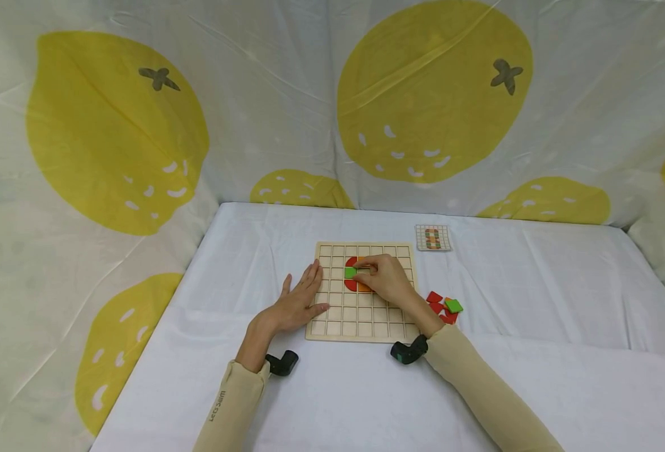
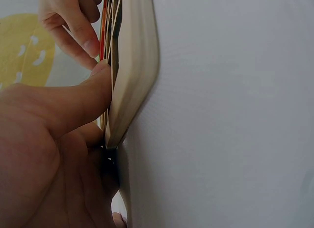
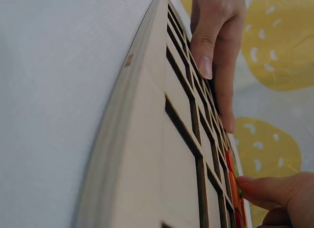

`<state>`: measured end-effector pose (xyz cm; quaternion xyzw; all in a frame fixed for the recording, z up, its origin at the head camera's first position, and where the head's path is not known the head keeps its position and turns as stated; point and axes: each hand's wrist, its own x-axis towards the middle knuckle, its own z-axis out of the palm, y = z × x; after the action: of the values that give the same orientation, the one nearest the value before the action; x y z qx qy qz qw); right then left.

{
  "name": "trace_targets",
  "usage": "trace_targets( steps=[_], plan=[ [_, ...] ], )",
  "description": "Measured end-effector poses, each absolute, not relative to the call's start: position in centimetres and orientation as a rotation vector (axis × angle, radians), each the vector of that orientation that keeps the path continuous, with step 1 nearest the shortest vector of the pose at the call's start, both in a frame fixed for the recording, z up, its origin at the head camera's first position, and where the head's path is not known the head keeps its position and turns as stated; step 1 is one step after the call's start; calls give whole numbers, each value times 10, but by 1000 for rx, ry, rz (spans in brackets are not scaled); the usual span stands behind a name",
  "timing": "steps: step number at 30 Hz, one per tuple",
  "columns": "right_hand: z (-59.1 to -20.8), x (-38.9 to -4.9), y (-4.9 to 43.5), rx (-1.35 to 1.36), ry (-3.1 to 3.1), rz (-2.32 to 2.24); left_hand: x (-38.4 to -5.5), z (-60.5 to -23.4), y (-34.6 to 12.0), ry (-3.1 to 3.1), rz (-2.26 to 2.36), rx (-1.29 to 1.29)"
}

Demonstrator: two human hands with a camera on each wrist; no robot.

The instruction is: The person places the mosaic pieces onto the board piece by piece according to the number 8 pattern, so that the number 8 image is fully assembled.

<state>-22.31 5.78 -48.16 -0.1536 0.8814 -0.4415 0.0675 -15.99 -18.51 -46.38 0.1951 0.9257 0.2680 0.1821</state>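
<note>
A square wooden grid board (image 1: 341,312) lies on the table. My left hand (image 1: 296,304) rests along its left edge, fingers extended and thumb over the rim; the left wrist view shows the thumb (image 2: 83,102) against the frame. On the board, my right hand (image 1: 387,277) has thumb and index finger at a green tile (image 1: 350,273), pinching it. Red rounded tiles (image 1: 350,285) sit just above and below the green one. Beside them are orange tiles (image 1: 364,288), partly hidden by the right hand. In the right wrist view, the right thumb (image 3: 265,188) touches green.
Several loose red tiles (image 1: 434,297) lie in a small pile right of the board, with a green tile (image 1: 453,306) on top. Behind the board's right corner is a small pattern card (image 1: 433,238). A lemon-print cloth (image 1: 287,94) hangs behind the table.
</note>
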Motion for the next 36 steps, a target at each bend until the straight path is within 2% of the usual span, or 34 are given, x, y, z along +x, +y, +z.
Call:
trace_targets(
  steps=[7,24,36],
  plan=[
    [-477,-215,77,-425,2650,-1338,-160,-466,-185,2611,757,538],
    [-468,-182,179,-259,2785,-1205,-159,-465,-183,2622,704,522],
    [-468,-170,227,-176,2824,-1101,-160,-465,-182,2632,676,506]
  ],
)
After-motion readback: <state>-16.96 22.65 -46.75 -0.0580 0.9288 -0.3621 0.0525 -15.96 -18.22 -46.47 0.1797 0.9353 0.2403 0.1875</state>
